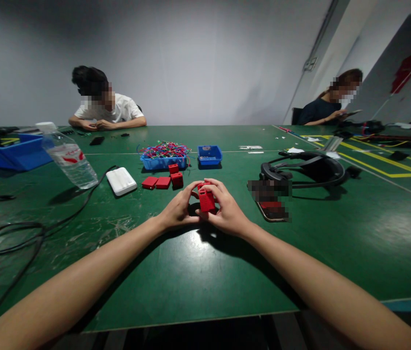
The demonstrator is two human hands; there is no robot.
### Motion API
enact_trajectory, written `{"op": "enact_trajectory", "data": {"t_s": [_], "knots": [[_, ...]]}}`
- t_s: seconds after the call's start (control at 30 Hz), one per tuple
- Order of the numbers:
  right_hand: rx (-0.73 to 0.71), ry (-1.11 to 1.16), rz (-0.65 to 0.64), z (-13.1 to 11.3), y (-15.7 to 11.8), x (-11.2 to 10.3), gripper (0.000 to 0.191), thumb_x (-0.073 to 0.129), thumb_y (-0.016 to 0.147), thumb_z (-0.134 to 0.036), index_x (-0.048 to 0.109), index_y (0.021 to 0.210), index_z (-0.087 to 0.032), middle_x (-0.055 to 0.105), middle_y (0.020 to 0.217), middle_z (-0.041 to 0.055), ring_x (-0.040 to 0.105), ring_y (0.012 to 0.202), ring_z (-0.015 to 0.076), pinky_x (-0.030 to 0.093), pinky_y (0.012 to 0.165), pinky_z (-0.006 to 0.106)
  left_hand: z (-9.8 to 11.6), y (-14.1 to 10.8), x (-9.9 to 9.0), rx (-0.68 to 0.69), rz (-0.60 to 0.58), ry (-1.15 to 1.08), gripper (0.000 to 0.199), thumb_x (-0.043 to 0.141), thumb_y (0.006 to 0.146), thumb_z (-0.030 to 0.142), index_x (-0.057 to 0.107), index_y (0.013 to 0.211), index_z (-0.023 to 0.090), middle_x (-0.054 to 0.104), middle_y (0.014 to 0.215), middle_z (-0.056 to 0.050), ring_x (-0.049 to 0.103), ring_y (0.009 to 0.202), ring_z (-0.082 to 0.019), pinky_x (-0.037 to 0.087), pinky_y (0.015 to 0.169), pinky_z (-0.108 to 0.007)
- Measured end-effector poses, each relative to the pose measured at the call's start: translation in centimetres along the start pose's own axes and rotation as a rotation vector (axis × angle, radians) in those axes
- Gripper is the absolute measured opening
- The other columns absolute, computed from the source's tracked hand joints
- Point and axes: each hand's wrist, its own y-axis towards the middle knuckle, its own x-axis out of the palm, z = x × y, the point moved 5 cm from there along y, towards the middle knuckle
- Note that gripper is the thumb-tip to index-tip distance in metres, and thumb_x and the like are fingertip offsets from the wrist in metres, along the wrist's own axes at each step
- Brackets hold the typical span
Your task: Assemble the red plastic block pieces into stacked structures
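Observation:
A small red plastic box (206, 199) with slots in its face is held upright just above the table. My right hand (225, 206) has its fingers curled over the top and the right side, with the thumb low on the box. From the other side, my left hand (180, 208) closes on it with bent index finger and thumb, a dark gap showing inside the curl. Beyond my hands lie several more red plastic pieces: two flat ones (149, 183) side by side and blocky ones (177, 180) to their right.
A blue bin of coloured wires (165, 158) and a small blue tray (210, 156) stand farther back. Left are a white power bank (121, 181), a water bottle (72, 163) and a black cable (70, 218). Right are a phone (271, 206) and a black headset (307, 167). Two people sit opposite.

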Motion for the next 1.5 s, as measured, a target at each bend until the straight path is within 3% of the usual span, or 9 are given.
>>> {"op": "enact_trajectory", "data": {"t_s": [0.13, 0.33, 0.47, 0.57, 0.8, 1.0, 1.2, 1.3, 1.5], "knots": [[0.002, 0.018, 0.002, 0.1, 0.0, -0.1, 0.05, 0.073, 0.074, -0.024, 0.054, 0.119, -0.019, 0.047, 0.135, 0.018, 0.045, 0.133, 0.0281, 0.04, 0.109, 0.045, -0.2, 0.1, 0.1, 0.002, 0.009, 0.002, 0.092, 0.074, 0.076, 0.038, 0.019, 0.148, 0.022, 0.041, 0.147, -0.02, 0.05, 0.129, -0.033, 0.046, 0.105, -0.048], [-0.027, -0.015, 0.016, 0.2, -0.2, 0.2, 0.053, 0.069, 0.071, -0.014, 0.053, 0.121, -0.021, 0.045, 0.138, 0.0173, 0.043, 0.135, 0.0279, 0.039, 0.11, 0.046, -0.5, 0.0, 0.3, -0.107, -0.049, -0.191, 0.102, 0.079, 0.07, 0.049, 0.019, 0.148, 0.022, 0.048, 0.142, -0.02, 0.057, 0.121, -0.034, 0.045, 0.103, -0.047], [-0.059, -0.05, -0.008, 0.2, -0.4, 0.4, 0.055, 0.065, 0.069, -0.011, 0.052, 0.122, -0.021, 0.042, 0.14, 0.017, 0.04, 0.136, 0.0289, 0.037, 0.111, 0.048, -0.4, -0.1, 0.1, -0.173, -0.066, -0.419, 0.091, 0.06, 0.081, 0.065, 0.019, 0.149, 0.021, 0.053, 0.139, -0.018, 0.056, 0.124, -0.034, 0.041, 0.106, -0.046], [-0.1, -0.078, -0.041, 0.0, -0.5, 0.5, 0.055, 0.064, 0.068, -0.01, 0.052, 0.121, -0.02, 0.039, 0.142, 0.0182, 0.038, 0.137, 0.0299, 0.037, 0.112, 0.049, -0.6, 0.0, -0.1, -0.262, -0.051, -0.467, 0.08, 0.054, 0.087, 0.063, 0.027, 0.148, 0.018, 0.057, 0.135, -0.016, 0.054, 0.126, -0.034, 0.04, 0.107, -0.046], [-0.135, -0.099, -0.036, 0.2, -0.4, 0.3, 0.054, 0.07, 0.073, -0.019, 0.049, 0.122, -0.019, 0.04, 0.141, 0.02, 0.04, 0.135, 0.0313, 0.037, 0.11, 0.052, -1.2, 0.4, 0.5, -0.449, -0.018, -0.745, 0.064, 0.069, 0.079, 0.047, 0.052, 0.131, 0.016, 0.061, 0.132, -0.013, 0.055, 0.122, -0.033, 0.044, 0.102, -0.042], [-0.121, -0.043, -0.035, 0.4, -0.3, 0.2, 0.053, 0.075, 0.074, -0.026, 0.05, 0.121, -0.021, 0.044, 0.139, 0.0187, 0.043, 0.135, 0.0302, 0.039, 0.11, 0.05, -1.1, 0.4, 1.4, -0.521, -0.008, -0.922, 0.062, 0.075, 0.075, 0.044, 0.055, 0.126, 0.016, 0.065, 0.124, -0.012, 0.06, 0.115, -0.031, 0.046, 0.098, -0.04], [0.053, 0.109, 0.019, 0.7, -0.3, 0.1, 0.048, 0.067, 0.084, -0.037, 0.048, 0.126, -0.023, 0.045, 0.14, 0.016, 0.045, 0.134, 0.0272, 0.047, 0.104, 0.046, -1.2, 0.5, 1.2, -0.542, 0.028, -0.882, 0.058, 0.076, 0.073, 0.042, 0.059, 0.122, 0.016, 0.067, 0.121, -0.011, 0.062, 0.112, -0.03, 0.045, 0.099, -0.042], [0.182, 0.226, 0.032, 1.4, -0.6, 0.4, 0.06, 0.068, 0.083, -0.041, 0.042, 0.133, -0.023, 0.044, 0.142, 0.0154, 0.048, 0.132, 0.0268, 0.053, 0.096, 0.041, -1.2, 0.5, 1.1, -0.563, 0.028, -0.894, 0.058, 0.076, 0.072, 0.042, 0.058, 0.121, 0.017, 0.067, 0.121, -0.011, 0.062, 0.111, -0.03, 0.044, 0.099, -0.044], [0.36, 0.315, -0.159, 2.1, -0.8, 1.4, 0.082, 0.067, 0.083, -0.048, 0.024, 0.148, -0.021, 0.062, 0.122, 0.0132, 0.066, 0.1, 0.022, 0.053, 0.09, 0.041, -1.2, 0.4, 0.9, -0.614, 0.042, -0.905, 0.059, 0.074, 0.07, 0.047, 0.056, 0.117, 0.016, 0.067, 0.118, -0.012, 0.061, 0.112, -0.031, 0.044, 0.097, -0.041]]}}
